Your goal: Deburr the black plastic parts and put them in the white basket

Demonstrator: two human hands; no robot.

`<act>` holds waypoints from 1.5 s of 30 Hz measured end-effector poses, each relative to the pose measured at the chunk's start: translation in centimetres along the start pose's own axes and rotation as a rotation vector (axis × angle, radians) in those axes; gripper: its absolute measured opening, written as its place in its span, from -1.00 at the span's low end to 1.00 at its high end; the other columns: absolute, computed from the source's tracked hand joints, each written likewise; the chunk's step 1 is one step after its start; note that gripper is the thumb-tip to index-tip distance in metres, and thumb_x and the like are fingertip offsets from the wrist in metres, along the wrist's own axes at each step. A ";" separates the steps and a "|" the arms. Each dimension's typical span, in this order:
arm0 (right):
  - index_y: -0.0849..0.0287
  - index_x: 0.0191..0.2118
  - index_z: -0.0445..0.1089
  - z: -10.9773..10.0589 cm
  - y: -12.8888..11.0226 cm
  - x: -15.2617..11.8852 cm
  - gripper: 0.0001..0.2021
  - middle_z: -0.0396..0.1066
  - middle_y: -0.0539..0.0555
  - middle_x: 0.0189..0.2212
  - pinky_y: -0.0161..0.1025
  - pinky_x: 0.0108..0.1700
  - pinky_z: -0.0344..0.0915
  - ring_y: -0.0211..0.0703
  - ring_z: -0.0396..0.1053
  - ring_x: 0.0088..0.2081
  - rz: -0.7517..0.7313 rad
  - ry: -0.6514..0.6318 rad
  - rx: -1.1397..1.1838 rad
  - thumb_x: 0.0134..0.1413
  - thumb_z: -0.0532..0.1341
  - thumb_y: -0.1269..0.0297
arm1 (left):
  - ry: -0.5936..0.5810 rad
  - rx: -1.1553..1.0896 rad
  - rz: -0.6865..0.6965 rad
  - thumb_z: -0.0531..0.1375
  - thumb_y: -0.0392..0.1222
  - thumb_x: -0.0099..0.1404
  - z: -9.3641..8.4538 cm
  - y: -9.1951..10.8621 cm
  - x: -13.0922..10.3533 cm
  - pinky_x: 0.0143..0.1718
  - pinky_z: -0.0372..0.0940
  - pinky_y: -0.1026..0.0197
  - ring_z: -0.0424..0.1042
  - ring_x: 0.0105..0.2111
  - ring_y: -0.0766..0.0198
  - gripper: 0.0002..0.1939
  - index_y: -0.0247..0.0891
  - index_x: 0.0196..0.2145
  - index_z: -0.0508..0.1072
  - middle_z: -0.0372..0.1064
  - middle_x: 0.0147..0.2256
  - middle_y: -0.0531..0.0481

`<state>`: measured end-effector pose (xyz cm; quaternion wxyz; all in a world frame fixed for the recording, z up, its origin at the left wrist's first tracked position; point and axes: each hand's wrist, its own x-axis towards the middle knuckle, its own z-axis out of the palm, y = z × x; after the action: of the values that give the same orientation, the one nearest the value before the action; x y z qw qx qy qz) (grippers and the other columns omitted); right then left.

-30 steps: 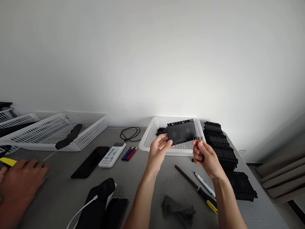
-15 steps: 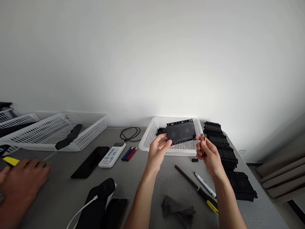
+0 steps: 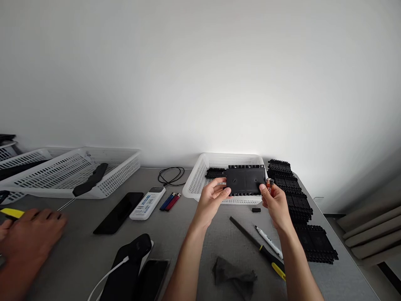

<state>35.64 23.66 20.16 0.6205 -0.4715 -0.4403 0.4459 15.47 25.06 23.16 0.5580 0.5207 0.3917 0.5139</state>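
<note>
1. Thumb and fingers of the left hand (image 3: 211, 200) are closed on the lower left corner of a black panel (image 3: 246, 180), thumb across its face.
2. The right hand (image 3: 277, 205) is closed round a small orange object (image 3: 270, 184), its thumb tip at the panel's lower right corner; whether its fingers also clamp the panel from behind, I cannot tell.
3. Likeliest trouble: the right hand shares its hold, so the orange object could slip, or that end of the panel could sag and twist out of the left pinch. Pressing hard on the toothed edges might snap a tooth.
4. The panel is held up in front of the white basket (image 3: 191, 188), its long axis running left to right and nearly level. Its broad face is turned to the wearer, toothed edges above and below; which end leads, I cannot tell.
5. Below lie a black cap (image 3: 256, 210), a marker (image 3: 269, 241) and a file (image 3: 246, 233); a dropped panel could strike them. Stacked panels (image 3: 296, 200) stand to the right.
</note>
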 end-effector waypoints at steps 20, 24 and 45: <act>0.07 -0.41 0.14 1.0 -1.6 -1.5 -0.56 -0.10 -0.10 -0.55 -0.32 -0.58 -0.18 -0.29 -0.17 -0.56 -0.049 -0.119 0.105 0.21 0.07 -0.22 | 0.118 0.005 0.029 0.38 0.06 0.07 -0.1 -0.3 0.2 -0.12 0.48 -0.04 0.53 -0.09 -0.07 -0.51 -0.25 -0.12 0.46 0.55 -0.13 -0.19; 0.08 -0.41 0.13 1.9 -1.4 -1.8 -0.56 -0.10 -0.11 -0.55 -0.33 -0.58 -0.22 -0.30 -0.17 -0.56 0.011 -0.208 0.121 0.18 0.11 -0.22 | 0.088 0.003 0.031 0.38 0.06 0.08 0.0 -0.4 0.2 -0.12 0.47 -0.02 0.54 -0.10 -0.05 -0.51 -0.25 -0.11 0.44 0.55 -0.14 -0.19; 0.11 -0.53 0.03 4.2 -0.8 -2.2 -0.62 -0.13 -0.13 -0.59 -0.37 -0.58 -0.29 -0.33 -0.25 -0.56 0.629 -0.624 0.547 -0.12 0.16 -0.07 | -0.155 0.177 0.120 0.22 -0.11 0.30 0.7 0.0 -0.5 -0.20 0.35 0.24 0.51 -0.20 0.17 -0.73 -0.25 -0.08 0.38 0.53 -0.18 -0.14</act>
<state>31.23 22.18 21.40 0.3959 -0.2463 -0.3088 0.8290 16.09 24.40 23.18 0.5068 0.6285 0.3593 0.4679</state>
